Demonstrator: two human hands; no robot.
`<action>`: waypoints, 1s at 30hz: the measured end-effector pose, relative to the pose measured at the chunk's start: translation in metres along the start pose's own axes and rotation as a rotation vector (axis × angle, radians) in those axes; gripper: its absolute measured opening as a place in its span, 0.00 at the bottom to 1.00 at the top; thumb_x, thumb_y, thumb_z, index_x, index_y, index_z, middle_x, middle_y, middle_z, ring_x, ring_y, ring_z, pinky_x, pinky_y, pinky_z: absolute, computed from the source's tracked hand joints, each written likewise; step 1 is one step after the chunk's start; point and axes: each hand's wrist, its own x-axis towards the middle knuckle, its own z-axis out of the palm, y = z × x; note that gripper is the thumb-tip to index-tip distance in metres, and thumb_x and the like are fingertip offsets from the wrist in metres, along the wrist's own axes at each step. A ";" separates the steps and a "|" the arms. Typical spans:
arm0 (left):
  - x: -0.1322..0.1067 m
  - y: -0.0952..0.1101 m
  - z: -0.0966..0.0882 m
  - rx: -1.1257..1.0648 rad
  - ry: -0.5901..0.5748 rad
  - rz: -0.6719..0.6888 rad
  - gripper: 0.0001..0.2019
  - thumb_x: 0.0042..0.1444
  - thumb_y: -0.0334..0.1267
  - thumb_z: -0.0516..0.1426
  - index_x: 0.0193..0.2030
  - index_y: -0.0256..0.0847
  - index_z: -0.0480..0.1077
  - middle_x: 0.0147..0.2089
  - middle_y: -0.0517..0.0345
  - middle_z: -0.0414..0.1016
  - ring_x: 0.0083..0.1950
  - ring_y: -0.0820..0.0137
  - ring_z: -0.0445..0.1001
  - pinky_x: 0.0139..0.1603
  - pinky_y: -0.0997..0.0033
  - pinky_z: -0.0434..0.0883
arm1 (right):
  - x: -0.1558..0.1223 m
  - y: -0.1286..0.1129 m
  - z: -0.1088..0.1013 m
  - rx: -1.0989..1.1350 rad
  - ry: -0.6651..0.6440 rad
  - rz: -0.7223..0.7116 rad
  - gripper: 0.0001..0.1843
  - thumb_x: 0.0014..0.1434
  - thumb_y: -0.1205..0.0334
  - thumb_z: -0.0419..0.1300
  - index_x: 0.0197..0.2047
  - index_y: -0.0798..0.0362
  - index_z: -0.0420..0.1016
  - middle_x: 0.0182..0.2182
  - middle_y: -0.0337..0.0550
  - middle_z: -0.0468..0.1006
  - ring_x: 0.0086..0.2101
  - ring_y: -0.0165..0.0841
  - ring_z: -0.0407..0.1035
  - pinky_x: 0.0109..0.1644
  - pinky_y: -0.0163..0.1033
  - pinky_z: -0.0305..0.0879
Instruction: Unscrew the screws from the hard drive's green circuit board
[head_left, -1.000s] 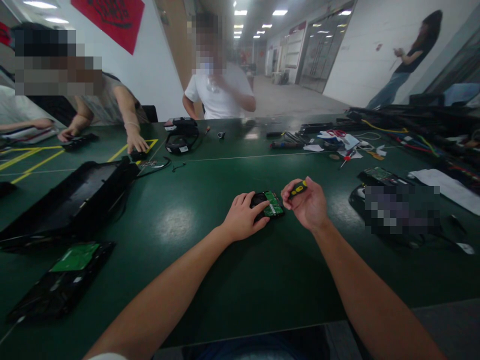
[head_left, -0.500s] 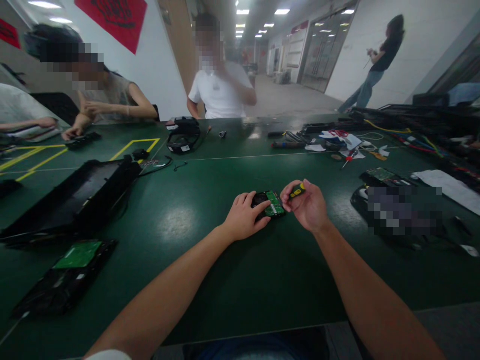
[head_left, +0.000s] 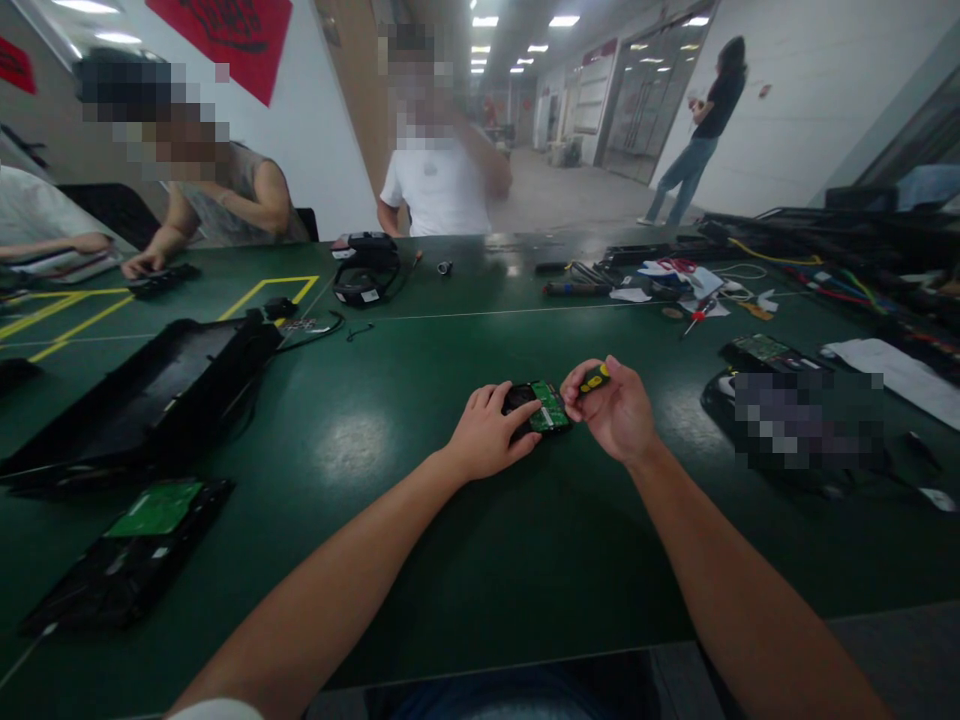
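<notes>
A hard drive [head_left: 551,408] with a green circuit board and black casing lies on the green table before me. My left hand [head_left: 491,432] steadies it, with the thumb at the near side and the fingers spread over the top. At the drive's right edge, my right hand [head_left: 611,408] is closed around a screwdriver [head_left: 595,379] with a yellow and black handle. The screwdriver's tip is hidden by my fingers or too small to see.
At left lie a long black housing [head_left: 150,400] and another black unit with a green board [head_left: 154,510]. Tools and papers [head_left: 690,280] are at the back right, beside cables. A blurred-out item [head_left: 802,420] lies at right. Several people are across the table.
My hands, the drive and the screwdriver look almost unmoved. The person standing at the back right has moved left, and the seated person at left has shifted a little right.
</notes>
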 end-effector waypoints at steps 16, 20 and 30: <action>-0.001 -0.001 0.001 -0.017 0.011 -0.008 0.29 0.69 0.59 0.54 0.74 0.56 0.68 0.75 0.43 0.59 0.73 0.42 0.58 0.71 0.35 0.60 | 0.012 -0.007 -0.002 -0.022 0.007 0.043 0.25 0.65 0.35 0.59 0.32 0.49 0.76 0.26 0.42 0.72 0.26 0.34 0.65 0.23 0.36 0.58; -0.001 0.000 0.000 -0.017 0.002 -0.008 0.30 0.69 0.60 0.54 0.73 0.56 0.68 0.75 0.44 0.59 0.73 0.42 0.58 0.72 0.36 0.59 | 0.020 -0.006 0.003 -0.070 0.013 0.058 0.26 0.65 0.34 0.60 0.33 0.49 0.75 0.25 0.41 0.72 0.25 0.33 0.65 0.20 0.35 0.54; 0.000 -0.001 0.000 -0.021 0.014 -0.001 0.29 0.69 0.59 0.53 0.73 0.55 0.69 0.75 0.43 0.59 0.73 0.41 0.58 0.71 0.35 0.60 | 0.023 -0.003 0.018 -0.095 0.088 0.022 0.21 0.58 0.41 0.71 0.35 0.49 0.74 0.30 0.39 0.75 0.29 0.31 0.70 0.19 0.31 0.51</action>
